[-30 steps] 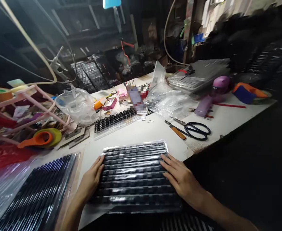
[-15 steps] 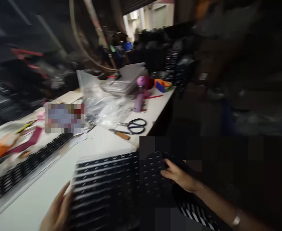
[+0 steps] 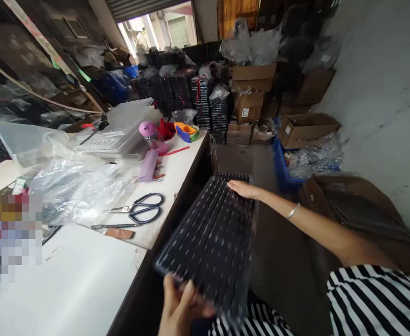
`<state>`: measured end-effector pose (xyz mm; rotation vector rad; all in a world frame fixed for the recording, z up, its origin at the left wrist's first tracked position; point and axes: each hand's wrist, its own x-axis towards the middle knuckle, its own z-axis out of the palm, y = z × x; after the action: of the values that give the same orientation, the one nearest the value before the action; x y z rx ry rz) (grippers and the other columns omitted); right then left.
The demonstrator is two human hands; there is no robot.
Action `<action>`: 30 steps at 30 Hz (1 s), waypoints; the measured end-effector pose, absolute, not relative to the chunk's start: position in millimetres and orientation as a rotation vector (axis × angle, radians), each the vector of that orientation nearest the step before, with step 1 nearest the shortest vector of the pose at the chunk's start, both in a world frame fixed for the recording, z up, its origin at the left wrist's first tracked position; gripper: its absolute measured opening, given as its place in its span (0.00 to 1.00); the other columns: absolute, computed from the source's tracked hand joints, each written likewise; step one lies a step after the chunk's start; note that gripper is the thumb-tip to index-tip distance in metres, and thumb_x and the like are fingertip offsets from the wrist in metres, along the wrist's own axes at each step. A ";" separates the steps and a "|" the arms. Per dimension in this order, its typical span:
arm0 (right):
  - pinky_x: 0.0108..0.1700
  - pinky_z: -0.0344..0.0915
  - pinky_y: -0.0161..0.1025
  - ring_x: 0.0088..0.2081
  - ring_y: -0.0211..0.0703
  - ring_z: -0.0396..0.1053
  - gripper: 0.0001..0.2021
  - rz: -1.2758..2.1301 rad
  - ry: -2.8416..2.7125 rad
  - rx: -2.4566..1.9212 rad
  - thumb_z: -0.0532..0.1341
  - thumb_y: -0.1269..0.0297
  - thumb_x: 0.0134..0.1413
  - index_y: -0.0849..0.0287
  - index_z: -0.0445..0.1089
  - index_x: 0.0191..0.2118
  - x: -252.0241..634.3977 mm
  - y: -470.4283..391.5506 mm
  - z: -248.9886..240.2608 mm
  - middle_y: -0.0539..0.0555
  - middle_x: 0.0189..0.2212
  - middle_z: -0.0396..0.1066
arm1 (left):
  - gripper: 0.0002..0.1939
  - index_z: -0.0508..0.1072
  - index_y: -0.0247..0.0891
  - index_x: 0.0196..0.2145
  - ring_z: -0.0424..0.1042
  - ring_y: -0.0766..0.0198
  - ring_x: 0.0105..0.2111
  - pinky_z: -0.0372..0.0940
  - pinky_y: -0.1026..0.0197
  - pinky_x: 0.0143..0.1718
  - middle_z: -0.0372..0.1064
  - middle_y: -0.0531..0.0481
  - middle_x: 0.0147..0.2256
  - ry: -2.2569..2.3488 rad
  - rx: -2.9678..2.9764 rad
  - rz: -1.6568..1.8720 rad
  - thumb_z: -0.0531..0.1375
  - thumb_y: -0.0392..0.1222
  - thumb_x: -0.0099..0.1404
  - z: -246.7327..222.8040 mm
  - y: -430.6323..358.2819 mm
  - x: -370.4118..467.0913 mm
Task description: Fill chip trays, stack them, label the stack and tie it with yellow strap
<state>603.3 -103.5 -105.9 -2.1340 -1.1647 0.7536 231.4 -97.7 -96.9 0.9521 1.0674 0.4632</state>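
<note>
Two bare hands hold one dark panel (image 3: 208, 233) with rows of small pale marks, tilted in the lower middle of the frame, just right of the white table (image 3: 75, 280) and off its top. At bottom centre, the left hand (image 3: 187, 305) grips the near edge, thumb and forefinger a little apart with the panel between them and the palm; the other fingers are blurred and partly hidden. Right of centre, the right hand (image 3: 243, 189) holds the far part, its fingers close together at the surface; how far they reach underneath cannot be told. A silvery bracelet (image 3: 293, 211) circles the right wrist, and a black-and-white striped sleeve (image 3: 376, 298) fills the lower right corner. Left of the panel, dark-handled scissors (image 3: 134, 206) lie on the table, blades toward the left, near a slim dark tool (image 3: 115, 226) and a brown handle (image 3: 120, 233). Farther up lie a purple case (image 3: 148, 166), a red strip (image 3: 175, 150) and a pink-topped bottle (image 3: 149, 133), with crumpled clear plastic (image 3: 79, 191) and a stack of clear trays (image 3: 115, 130) to their left. Tied dark stacks (image 3: 201, 102) stand at upper centre, cardboard boxes (image 3: 250, 109) beside them, and a blue bin (image 3: 280, 165) sits at right.
</note>
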 end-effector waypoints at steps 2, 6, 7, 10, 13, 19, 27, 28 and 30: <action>0.45 0.66 0.47 0.42 0.43 0.69 0.14 0.675 -1.184 -2.282 0.55 0.56 0.60 0.61 0.68 0.45 639.5 -83.5 -97.9 0.55 0.43 0.69 | 0.29 0.55 0.48 0.37 0.72 0.60 0.19 0.72 0.54 0.23 0.63 0.60 0.22 1.000 0.834 0.472 0.68 0.56 0.45 -111.9 -103.0 284.4; 0.48 0.65 0.51 0.46 0.46 0.67 0.15 0.502 -1.173 -2.515 0.56 0.58 0.60 0.60 0.66 0.49 673.9 -52.8 -102.9 0.57 0.48 0.66 | 0.28 0.52 0.44 0.35 0.75 0.58 0.23 0.73 0.52 0.28 0.62 0.59 0.23 0.933 0.772 0.431 0.66 0.57 0.49 -147.8 -99.1 356.7; 0.49 0.64 0.52 0.48 0.47 0.66 0.16 0.453 -1.158 -2.563 0.57 0.58 0.59 0.60 0.65 0.50 675.7 -48.8 -109.4 0.57 0.50 0.65 | 0.27 0.52 0.43 0.35 0.75 0.58 0.23 0.73 0.53 0.28 0.62 0.59 0.23 0.946 0.775 0.425 0.65 0.57 0.50 -157.0 -97.8 366.8; 0.53 0.59 0.57 0.53 0.51 0.62 0.18 0.313 -1.107 -2.662 0.57 0.57 0.59 0.60 0.64 0.52 674.8 -45.0 -131.5 0.58 0.54 0.62 | 0.26 0.53 0.42 0.34 0.74 0.58 0.20 0.72 0.54 0.25 0.63 0.57 0.22 1.015 0.810 0.392 0.64 0.57 0.52 -180.3 -96.0 380.1; 0.56 0.52 0.60 0.56 0.54 0.58 0.21 0.219 -1.061 -2.681 0.55 0.54 0.60 0.58 0.61 0.55 674.5 -49.7 -145.1 0.59 0.57 0.58 | 0.25 0.54 0.41 0.33 0.73 0.58 0.19 0.72 0.52 0.23 0.64 0.55 0.22 1.107 0.894 0.353 0.63 0.57 0.53 -192.4 -90.1 372.3; 0.58 0.44 0.64 0.64 0.62 0.42 0.30 0.106 -0.734 -2.599 0.44 0.52 0.63 0.62 0.40 0.66 646.2 -107.6 -170.6 0.68 0.65 0.39 | 0.25 0.54 0.41 0.48 0.73 0.51 0.44 0.69 0.48 0.42 0.68 0.41 0.42 1.293 1.315 0.450 0.56 0.57 0.60 -186.5 -31.1 348.6; 0.52 0.63 0.47 0.56 0.46 0.63 0.33 0.257 -0.459 -2.219 0.40 0.48 0.62 0.61 0.36 0.67 540.2 -172.2 -220.9 0.65 0.57 0.62 | 0.29 0.59 0.34 0.57 0.50 0.56 0.62 0.43 0.50 0.62 0.53 0.39 0.61 0.764 1.875 0.154 0.52 0.54 0.64 -175.1 29.4 421.2; 0.52 0.64 0.45 0.56 0.44 0.63 0.32 0.264 -0.452 -2.173 0.39 0.49 0.63 0.61 0.36 0.66 532.7 -170.7 -221.9 0.63 0.56 0.63 | 0.28 0.59 0.33 0.57 0.51 0.56 0.62 0.43 0.51 0.62 0.54 0.39 0.61 0.724 1.904 0.124 0.51 0.53 0.65 -175.7 30.7 426.4; 0.53 0.63 0.44 0.57 0.43 0.61 0.31 0.276 -0.421 -2.107 0.38 0.49 0.63 0.61 0.36 0.66 523.8 -166.0 -222.6 0.62 0.58 0.61 | 0.27 0.59 0.32 0.57 0.53 0.57 0.61 0.44 0.50 0.62 0.56 0.37 0.60 0.684 1.944 0.081 0.48 0.53 0.67 -177.5 32.8 429.9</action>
<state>523.8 -166.0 -222.6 -2.1075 -0.4212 0.2760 429.9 32.8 -177.5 1.9444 0.6837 0.0810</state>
